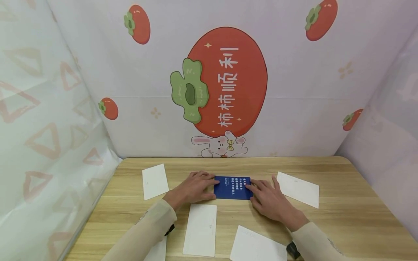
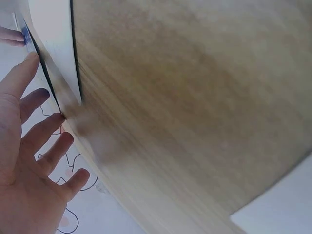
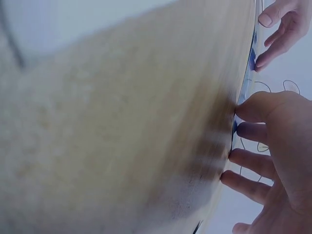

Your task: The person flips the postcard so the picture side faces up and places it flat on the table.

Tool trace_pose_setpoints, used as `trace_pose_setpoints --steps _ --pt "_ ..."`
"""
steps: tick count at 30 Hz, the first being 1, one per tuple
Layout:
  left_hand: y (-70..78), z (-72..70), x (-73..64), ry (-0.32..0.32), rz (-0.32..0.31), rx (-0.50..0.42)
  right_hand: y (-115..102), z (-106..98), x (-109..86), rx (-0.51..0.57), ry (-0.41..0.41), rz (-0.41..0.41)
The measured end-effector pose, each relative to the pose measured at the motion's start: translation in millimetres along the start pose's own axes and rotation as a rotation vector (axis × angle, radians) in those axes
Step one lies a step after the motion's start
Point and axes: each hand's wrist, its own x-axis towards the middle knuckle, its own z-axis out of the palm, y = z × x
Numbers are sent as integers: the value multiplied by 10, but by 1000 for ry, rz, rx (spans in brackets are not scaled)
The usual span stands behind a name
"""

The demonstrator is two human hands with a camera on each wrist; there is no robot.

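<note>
A blue card (image 1: 232, 192) with white printed writing lies on the wooden table in the head view, between the two hands. At its left end, the fingertips of my left hand (image 1: 195, 188) touch the edge, with the thumb by the near corner. My right hand (image 1: 271, 201) is at the opposite end, index fingertip resting on the printed face and thumb at the near right corner. In the left wrist view, the fingers of the left hand (image 2: 34, 141) are spread. The right wrist view shows the right hand (image 3: 273, 146) with extended fingers against the tabletop.
Several white cards lie around the blue one: one at back left (image 1: 155, 182), one at right (image 1: 298, 189), one in front (image 1: 200, 230), and one at near right (image 1: 258, 244). Another is partly under the left sleeve (image 1: 147, 232). A printed cloth (image 1: 281, 127) hangs behind the table.
</note>
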Motion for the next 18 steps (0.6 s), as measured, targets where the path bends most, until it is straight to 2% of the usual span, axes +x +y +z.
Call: trace_pose_setpoints --steps 8,18 --pt "-82 19 -76 51 51 13 -60 6 -10 20 33 -25" --pt "-169 45 -232 77 55 -16 -207 -4 -47 31 35 -41"
